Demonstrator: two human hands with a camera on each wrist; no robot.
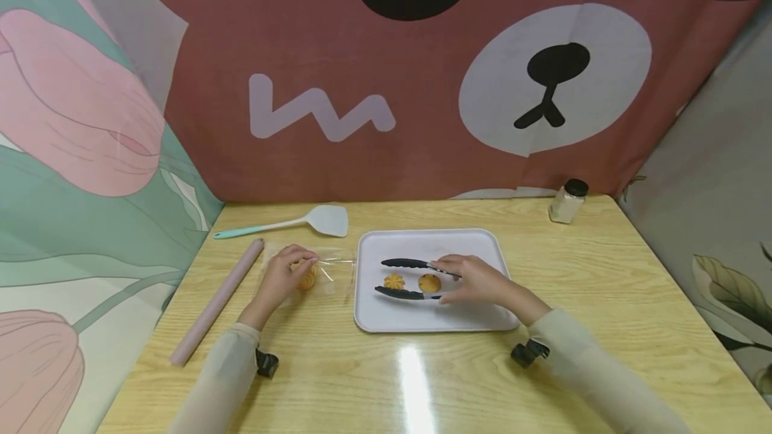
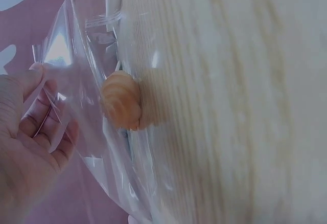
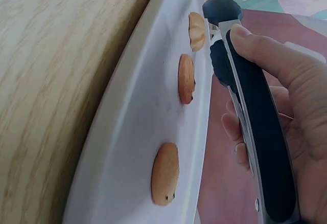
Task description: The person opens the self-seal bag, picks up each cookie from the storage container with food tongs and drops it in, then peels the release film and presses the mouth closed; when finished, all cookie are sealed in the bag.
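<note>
My left hand (image 1: 283, 280) pinches the upper film of a clear plastic bag (image 1: 335, 276) between thumb and finger. Inside the bag lies a swirled cookie (image 2: 121, 101), partly behind that hand in the head view. My right hand (image 1: 476, 278) grips black-tipped tongs (image 1: 400, 294) over the white tray (image 1: 431, 323). The tongs are spread, one arm on each side of a flower-shaped cookie (image 1: 395, 281) and a round chip cookie (image 1: 429, 283), holding nothing. A further chip cookie (image 3: 165, 174) shows on the tray in the right wrist view; the right hand hides it in the head view.
A pale rolling pin (image 1: 217, 303) lies at an angle left of the bag. Behind the bag rests a spatula (image 1: 328, 220) with a teal handle. A black-lidded jar (image 1: 568, 203) stands at the back right. The wooden table (image 1: 338, 380) meets a printed cloth backdrop.
</note>
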